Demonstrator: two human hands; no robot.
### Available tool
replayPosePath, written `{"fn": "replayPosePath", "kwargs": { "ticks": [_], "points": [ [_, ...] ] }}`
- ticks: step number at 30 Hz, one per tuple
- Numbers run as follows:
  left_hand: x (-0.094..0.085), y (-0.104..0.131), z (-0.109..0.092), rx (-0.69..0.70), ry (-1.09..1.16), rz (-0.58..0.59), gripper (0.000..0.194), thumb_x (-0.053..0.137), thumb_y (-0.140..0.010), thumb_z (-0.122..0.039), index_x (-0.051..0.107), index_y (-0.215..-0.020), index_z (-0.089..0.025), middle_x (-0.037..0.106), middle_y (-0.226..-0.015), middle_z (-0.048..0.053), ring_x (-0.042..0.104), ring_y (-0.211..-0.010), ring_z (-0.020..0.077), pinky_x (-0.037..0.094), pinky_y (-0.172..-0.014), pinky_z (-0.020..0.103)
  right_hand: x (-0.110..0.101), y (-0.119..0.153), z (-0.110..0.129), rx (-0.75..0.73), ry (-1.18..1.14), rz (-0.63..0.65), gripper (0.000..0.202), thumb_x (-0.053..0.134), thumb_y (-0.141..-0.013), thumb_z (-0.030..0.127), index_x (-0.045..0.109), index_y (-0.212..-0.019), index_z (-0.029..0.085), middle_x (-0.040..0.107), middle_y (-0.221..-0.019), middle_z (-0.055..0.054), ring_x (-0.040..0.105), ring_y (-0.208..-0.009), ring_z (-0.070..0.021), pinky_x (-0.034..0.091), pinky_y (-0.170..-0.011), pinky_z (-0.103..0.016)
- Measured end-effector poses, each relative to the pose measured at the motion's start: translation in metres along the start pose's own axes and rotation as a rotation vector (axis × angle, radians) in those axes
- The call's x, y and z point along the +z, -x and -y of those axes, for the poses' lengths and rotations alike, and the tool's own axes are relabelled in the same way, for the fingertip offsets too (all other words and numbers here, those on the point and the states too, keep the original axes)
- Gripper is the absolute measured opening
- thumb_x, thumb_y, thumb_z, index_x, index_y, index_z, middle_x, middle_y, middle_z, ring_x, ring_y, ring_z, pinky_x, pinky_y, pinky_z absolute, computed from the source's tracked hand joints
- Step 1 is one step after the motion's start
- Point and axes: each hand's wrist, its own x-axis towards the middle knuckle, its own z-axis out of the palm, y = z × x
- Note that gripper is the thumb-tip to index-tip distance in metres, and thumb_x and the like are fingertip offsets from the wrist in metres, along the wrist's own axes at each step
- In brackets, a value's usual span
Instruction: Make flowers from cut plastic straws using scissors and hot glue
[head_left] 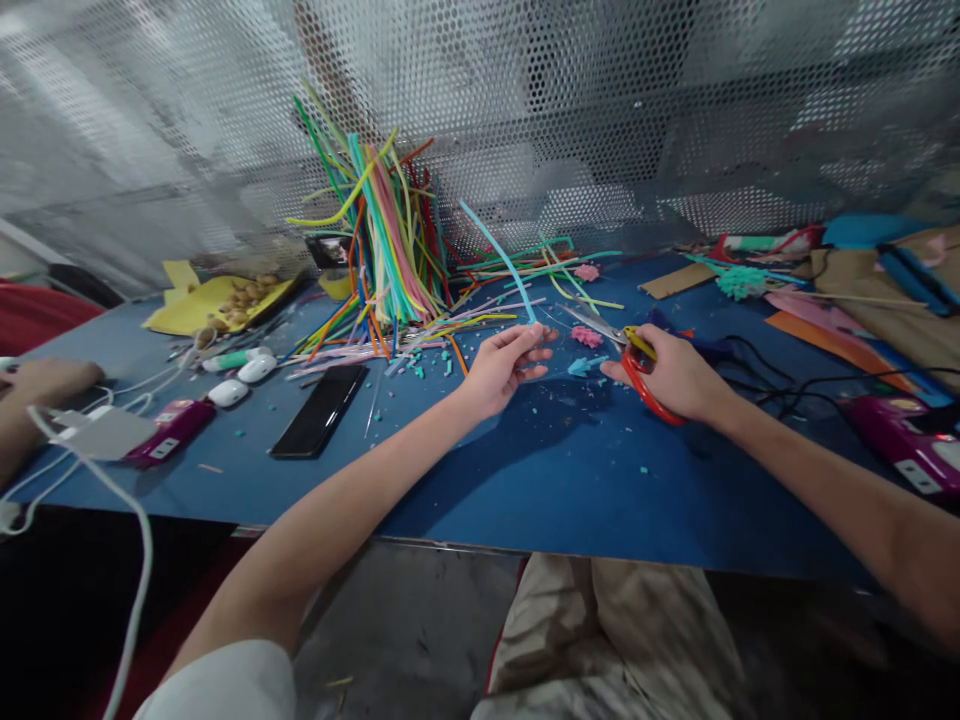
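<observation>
A silvery-grey perforated metal wall [570, 70] rises behind a long, flat, blue tabletop [510, 490] with a thin, worn front edge [465, 546]. Pale light catches the wall most brightly at upper left, leaving the right side duller. Below, the scuffed grey floor [390, 620] fades into deep shadow on both sides.

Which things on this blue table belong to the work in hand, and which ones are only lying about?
Belonging, as it seems:
- light-blue strip, in the left grip
- scissors, in the right grip
- bundle of coloured strips, probably supply

Probably only lying about:
- black phone
- purple power strip, left side
- brown cardboard strip
</observation>
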Motion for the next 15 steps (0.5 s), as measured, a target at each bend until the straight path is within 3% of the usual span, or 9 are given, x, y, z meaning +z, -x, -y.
{"fn": "replayPosePath", "kwargs": {
  "ticks": [2,5,9,15],
  "points": [
    [0.001,0.002,0.001,0.009,0.004,-0.004,0.031,0.081,-0.077,-0.040,0.072,-0.095,-0.016,0.072,-0.112,0.004,0.065,-0.070,0.0043,0.053,-0.056,0.014,0.004,0.002,0.001,-0.016,0.035,0.006,0.044,0.078,-0.069,0.054,0.057,-0.092,0.023,0.067,-0.084,-0.001,0.059,-0.068,-0.0179,0.041,-0.060,-0.029],
    [0.002,0.004,0.001,0.020,0.010,-0.025,0.034,0.084,-0.074,-0.042,0.071,-0.095,-0.018,0.072,-0.097,0.001,0.060,-0.062,0.0028,0.050,-0.050,0.013,0.007,0.005,0.004,-0.061,0.059,-0.012,0.050,0.080,-0.067,0.053,0.060,-0.102,0.024,0.069,-0.093,-0.004,0.063,-0.075,-0.0206,0.042,-0.062,-0.030],
    [0.002,0.004,0.000,-0.003,-0.015,-0.018,0.041,0.081,-0.075,-0.048,0.069,-0.102,-0.021,0.073,-0.085,-0.001,0.061,-0.058,0.0044,0.047,-0.047,0.014,0.006,0.007,0.009,-0.091,0.017,-0.066,0.044,0.079,-0.069,0.053,0.057,-0.093,0.024,0.067,-0.088,-0.002,0.061,-0.072,-0.0192,0.043,-0.064,-0.031],
    [0.004,0.006,-0.002,-0.002,0.004,0.005,0.041,0.083,-0.074,-0.046,0.070,-0.102,-0.019,0.074,-0.090,0.001,0.062,-0.062,0.0048,0.051,-0.052,0.014,0.001,0.007,0.011,-0.086,-0.041,-0.122,0.044,0.081,-0.068,0.053,0.052,-0.085,0.024,0.062,-0.080,0.000,0.057,-0.069,-0.0176,0.042,-0.065,-0.032]
  ]
}}
